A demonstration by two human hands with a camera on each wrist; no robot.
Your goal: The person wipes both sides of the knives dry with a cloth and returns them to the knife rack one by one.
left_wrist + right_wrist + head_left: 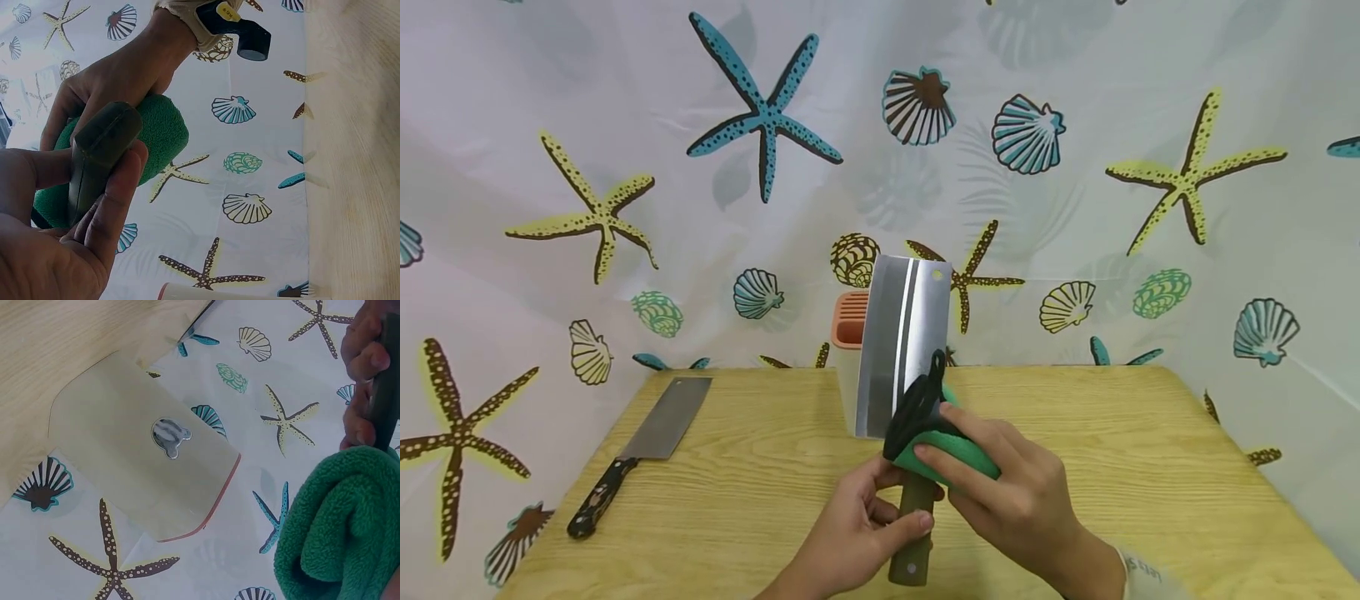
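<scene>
From where I stand, the cleaver (901, 333) is held up in the air above the table (1120, 483), its broad blade upright and leaning slightly toward twelve o'clock, a small hole near its top corner. The left hand (868, 525) grasps its dark handle (914, 533), thumb across the front, so the blade rises at about twelve from that hand. At two o'clock of the left hand, the right hand (1018, 492) pinches a green cloth (958, 454) with black loops (917, 408), which lies over the lower blade and the top of the handle, hiding where they meet.

Just past the blade, toward eleven, stands a pale knife block (847, 383) with an orange slotted top (851, 307); the raised blade blocks much of it from the head view. At ten o'clock of the left hand, well apart, a second cleaver (658, 433) lies flat, black handle pointing toward seven. Behind everything, toward twelve, hangs a white curtain (820, 217) printed with starfish and shells.
</scene>
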